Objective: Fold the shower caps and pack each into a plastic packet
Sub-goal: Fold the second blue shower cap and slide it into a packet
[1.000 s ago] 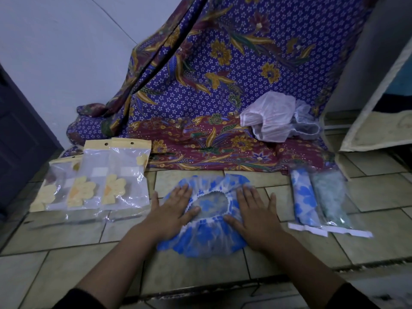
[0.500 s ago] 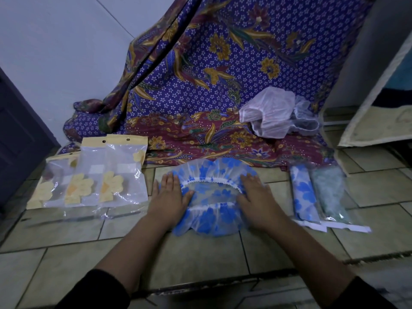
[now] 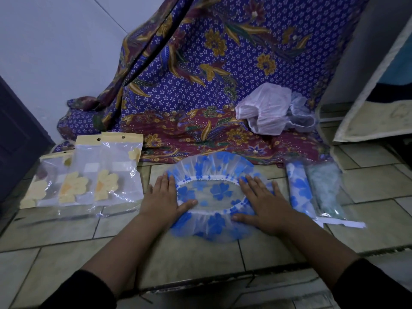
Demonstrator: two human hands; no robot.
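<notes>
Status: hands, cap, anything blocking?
Left hand, right hand flat on sides of blue shower cap. Cap spread on floor, not yet folded. Yellow-flower packets left, filled packets right; nothing blocking.

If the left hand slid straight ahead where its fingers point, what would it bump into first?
Likely the patterned cloth, just past bare floor tile ahead of the left hand; depth is unclear.

The bare left hand (image 3: 163,198) and bare right hand (image 3: 259,200) lie flat, palms down.
Their fingers (image 3: 166,182) are straight and point away from the body, and the thumbs (image 3: 188,202) turn in toward each other. The left arm (image 3: 124,248) and right arm (image 3: 312,244) reach forward in black sleeves (image 3: 78,291).
</notes>
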